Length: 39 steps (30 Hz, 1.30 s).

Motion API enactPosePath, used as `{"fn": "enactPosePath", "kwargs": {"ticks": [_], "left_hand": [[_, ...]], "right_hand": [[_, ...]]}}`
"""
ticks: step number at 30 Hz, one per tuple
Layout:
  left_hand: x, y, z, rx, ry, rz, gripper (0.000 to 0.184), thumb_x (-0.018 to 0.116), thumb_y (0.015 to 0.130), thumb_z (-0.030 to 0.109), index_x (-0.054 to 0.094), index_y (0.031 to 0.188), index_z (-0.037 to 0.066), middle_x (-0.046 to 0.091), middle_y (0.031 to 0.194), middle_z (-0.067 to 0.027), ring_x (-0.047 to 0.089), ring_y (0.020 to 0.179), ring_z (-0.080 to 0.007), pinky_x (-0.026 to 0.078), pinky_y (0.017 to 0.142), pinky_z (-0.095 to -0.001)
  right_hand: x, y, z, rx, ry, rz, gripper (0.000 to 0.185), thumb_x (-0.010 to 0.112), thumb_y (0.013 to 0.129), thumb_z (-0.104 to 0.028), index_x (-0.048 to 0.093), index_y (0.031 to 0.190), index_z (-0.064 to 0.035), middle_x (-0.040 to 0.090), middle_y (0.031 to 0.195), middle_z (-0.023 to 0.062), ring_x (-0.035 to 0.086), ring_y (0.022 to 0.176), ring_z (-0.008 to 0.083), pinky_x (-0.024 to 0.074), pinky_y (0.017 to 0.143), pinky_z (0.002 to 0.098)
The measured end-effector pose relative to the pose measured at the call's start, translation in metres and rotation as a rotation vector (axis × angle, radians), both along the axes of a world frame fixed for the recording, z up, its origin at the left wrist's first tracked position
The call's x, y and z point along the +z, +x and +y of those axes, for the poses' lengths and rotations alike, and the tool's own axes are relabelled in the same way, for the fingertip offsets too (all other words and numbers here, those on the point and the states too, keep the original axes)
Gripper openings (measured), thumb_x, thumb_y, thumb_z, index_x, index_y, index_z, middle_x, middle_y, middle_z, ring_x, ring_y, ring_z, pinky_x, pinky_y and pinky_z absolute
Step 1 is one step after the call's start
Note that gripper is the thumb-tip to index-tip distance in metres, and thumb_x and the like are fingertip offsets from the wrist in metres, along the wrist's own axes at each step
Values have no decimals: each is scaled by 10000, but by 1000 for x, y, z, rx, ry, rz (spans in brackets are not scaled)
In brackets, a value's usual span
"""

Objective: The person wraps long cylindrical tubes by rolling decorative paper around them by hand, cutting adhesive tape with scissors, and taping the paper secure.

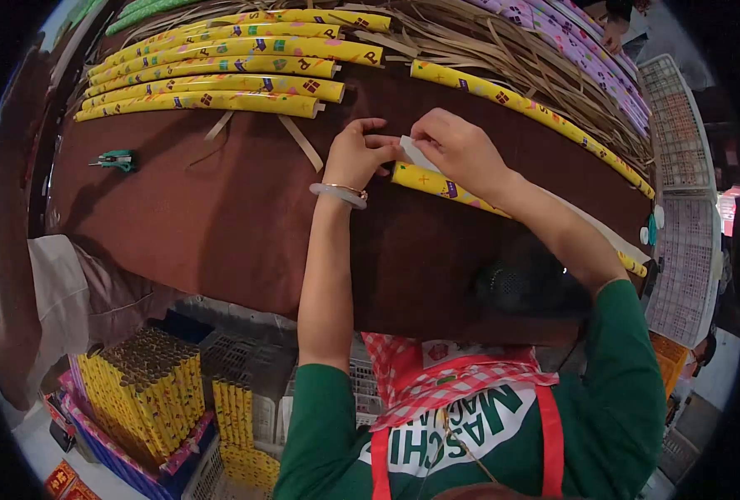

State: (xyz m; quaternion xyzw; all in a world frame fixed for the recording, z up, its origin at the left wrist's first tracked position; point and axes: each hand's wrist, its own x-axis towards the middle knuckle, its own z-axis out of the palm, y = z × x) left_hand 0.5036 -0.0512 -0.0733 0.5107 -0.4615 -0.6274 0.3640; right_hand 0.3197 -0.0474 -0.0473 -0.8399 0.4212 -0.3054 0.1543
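A roll of yellow printed wrapping paper [436, 182] lies slantwise on the brown table before me, its loose edge lifted to show the white back. My right hand [460, 148] is closed in a pinch on that white edge near the roll's left end. Beside this end is my left hand [359, 157], its fingers apart and their tips close to the paper edge; a pale bangle is on the wrist. Whether the left fingertips touch the paper is hard to see. Part of the roll is hidden under my right forearm.
Several finished yellow rolls [236, 65] lie at the back left, another yellow roll [536, 111] behind my right hand. Brown paper strips [503, 62] and purple rolls [586, 50] are further back. A green-handled cutter [115, 160] lies left. A crate of upright rolls [145, 400] stands below.
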Motion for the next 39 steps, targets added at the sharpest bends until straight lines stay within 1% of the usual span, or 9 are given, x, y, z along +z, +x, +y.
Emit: {"fn": "enactPosePath", "kwargs": {"ticks": [3,9,14,19,21,26,33,35,39], "left_hand": [[-1,0,-1,-10,0,-2,506,699,746,24,459,1180,-76,680,939,-118,654,786,-133,524,558,-228],[-3,0,-1,-2,6,36,521,683,751,16,460,1211,-84,683,948,-116,658,786,-134,528,571,-227],[-2,0,-3,-17,8,-8,491,669,753,2,471,1194,-81,690,947,-126,662,778,-127,531,562,-219],[-6,1,-3,-14,-14,35,489,684,760,9,472,1190,-88,691,935,-125,661,773,-127,539,571,-224],[-7,1,-3,-12,-19,25,487,692,763,16,475,1186,-90,690,930,-126,660,766,-126,541,576,-225],[-8,1,-3,-9,-28,31,490,693,761,18,474,1185,-95,690,928,-128,659,768,-128,543,577,-228],[-11,0,-4,0,-34,45,490,694,754,18,475,1176,-102,691,919,-133,662,765,-136,547,579,-232],[-10,0,-4,-4,-33,31,487,694,753,17,478,1175,-100,691,920,-134,663,764,-138,548,581,-233],[-11,-1,-5,-5,-40,-11,483,697,752,19,485,1171,-95,690,925,-137,666,759,-141,550,585,-237]], "right_hand": [[-1,8,3,1,-22,121,87,631,812,-115,598,854,-46,578,817,95,608,695,273,501,603,346],[-13,8,0,-60,47,99,89,643,808,-138,607,845,-65,576,797,84,614,690,273,508,604,354],[-17,5,-2,-48,12,111,129,651,786,-151,593,829,-44,586,787,107,617,690,281,513,611,360],[-15,11,-3,-79,82,125,129,646,788,-162,593,810,-46,594,784,112,620,696,288,506,614,368],[-18,10,-4,-84,83,100,130,656,787,-155,597,804,-41,596,779,110,614,676,270,501,604,349],[-10,9,-4,-76,233,42,135,672,789,-146,617,827,-29,588,753,97,590,620,192,489,586,301],[-13,8,-6,-71,202,36,151,669,794,-153,616,826,-15,595,754,92,589,614,183,491,587,290],[-7,10,-4,-79,306,12,157,650,779,-161,589,787,-16,601,771,129,617,709,301,505,653,382],[-11,12,-3,-82,245,28,140,644,770,-143,589,797,-17,598,771,134,616,709,306,507,653,385]]}}
